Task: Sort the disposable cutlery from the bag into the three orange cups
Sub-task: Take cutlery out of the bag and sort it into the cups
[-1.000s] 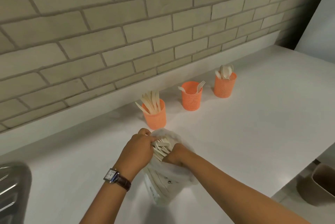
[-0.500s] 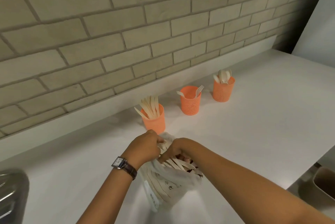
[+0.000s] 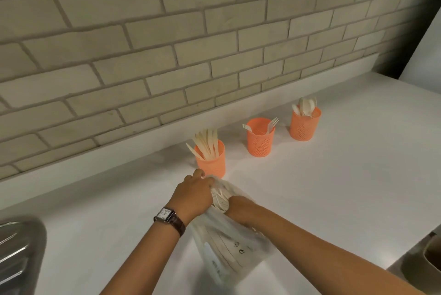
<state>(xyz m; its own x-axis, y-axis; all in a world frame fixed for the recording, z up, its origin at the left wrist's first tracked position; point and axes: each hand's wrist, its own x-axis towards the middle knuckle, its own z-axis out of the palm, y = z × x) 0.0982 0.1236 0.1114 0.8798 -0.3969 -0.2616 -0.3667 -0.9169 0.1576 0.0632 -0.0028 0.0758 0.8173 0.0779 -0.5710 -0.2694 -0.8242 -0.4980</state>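
Observation:
A clear plastic bag (image 3: pixel 229 251) of pale disposable cutlery stands on the white counter. My left hand (image 3: pixel 193 195) grips the bag's left rim and holds its mouth wide. My right hand (image 3: pixel 238 208) reaches into the opening, fingers curled among the cutlery (image 3: pixel 220 199); which piece it holds is hidden. Three orange mesh cups stand in a row behind. The left cup (image 3: pixel 211 164) is just beyond the bag and holds several knives. The middle cup (image 3: pixel 260 141) holds two forks. The right cup (image 3: pixel 304 126) holds several spoons.
A brick wall with a white ledge runs behind the cups. A steel sink drainer (image 3: pixel 19 254) lies at the left edge. The counter's front right edge (image 3: pixel 405 254) drops off, with a brown bin (image 3: pixel 433 256) below it.
Both hands stay at the bag's mouth. My right hand has dug deeper among the cutlery, and the bag has shifted slightly with it.

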